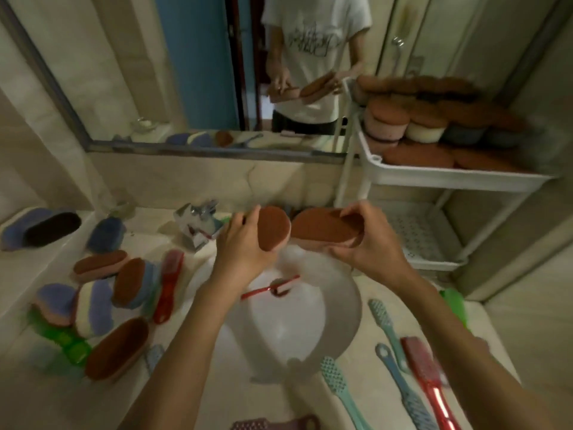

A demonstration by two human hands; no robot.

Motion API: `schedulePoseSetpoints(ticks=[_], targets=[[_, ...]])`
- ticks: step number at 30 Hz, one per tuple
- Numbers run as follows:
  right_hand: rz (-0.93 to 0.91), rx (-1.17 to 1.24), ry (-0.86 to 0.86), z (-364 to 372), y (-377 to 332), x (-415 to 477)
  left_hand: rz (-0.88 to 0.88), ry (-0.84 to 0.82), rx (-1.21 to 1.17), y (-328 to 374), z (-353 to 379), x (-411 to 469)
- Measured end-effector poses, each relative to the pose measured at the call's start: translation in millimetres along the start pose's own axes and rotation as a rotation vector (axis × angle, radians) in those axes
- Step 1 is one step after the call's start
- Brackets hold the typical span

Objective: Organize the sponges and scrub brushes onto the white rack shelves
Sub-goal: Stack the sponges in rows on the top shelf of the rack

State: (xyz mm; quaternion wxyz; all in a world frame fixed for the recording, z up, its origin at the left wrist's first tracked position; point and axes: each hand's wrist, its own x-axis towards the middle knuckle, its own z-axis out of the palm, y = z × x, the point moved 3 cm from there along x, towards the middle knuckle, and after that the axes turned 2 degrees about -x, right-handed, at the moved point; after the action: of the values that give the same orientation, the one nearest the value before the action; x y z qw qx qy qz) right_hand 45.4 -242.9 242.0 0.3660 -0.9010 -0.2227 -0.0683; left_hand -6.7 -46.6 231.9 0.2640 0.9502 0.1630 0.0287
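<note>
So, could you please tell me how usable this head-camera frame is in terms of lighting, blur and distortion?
Head view: dim, warm light; wide-angle bending curves the mirror frame and white rack; edges smear, so the green brush looks soft; the left hand and right hand, each holding a sponge, stay fairly clear; mild glare brightens the sink basin.

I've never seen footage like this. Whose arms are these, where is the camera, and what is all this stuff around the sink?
There is no machine: one camera worn on a person's head looks down at their bare hands. The left hand holds a brown-topped sponge, and the right hand holds another brown sponge, both over the sink. More sponges and long-handled brushes lie on the counter either side. The white rack on the right already carries stacked sponges on its upper shelf. The mirror reflects the person.
</note>
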Motion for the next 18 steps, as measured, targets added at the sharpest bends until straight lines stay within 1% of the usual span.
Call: schedulePoseSetpoints(ticks=[2, 4, 6, 12, 15, 18], targets=[[0.031, 0.042, 0.112, -40, 4, 5, 0.123, 0.050, 0.008, 41, -13, 17], [0.074, 0.092, 0.164, -65, 8, 9, 0.196, 0.060, -0.008, 71, -23, 27], [0.089, 0.079, 0.202, -95, 18, 13, 0.284, 0.052, 0.009, 107, -26, 38], [0.150, -0.087, 0.070, -168, 50, 29, 0.481, 0.042, 0.032, 199, -30, 58], [0.189, -0.091, 0.124, -203, 66, 40, 0.497, 0.012, -0.008, 231, -29, 67], [0.192, -0.218, 0.172, -223, 88, 56, 0.549, -0.032, 0.059, 254, -22, 77]])
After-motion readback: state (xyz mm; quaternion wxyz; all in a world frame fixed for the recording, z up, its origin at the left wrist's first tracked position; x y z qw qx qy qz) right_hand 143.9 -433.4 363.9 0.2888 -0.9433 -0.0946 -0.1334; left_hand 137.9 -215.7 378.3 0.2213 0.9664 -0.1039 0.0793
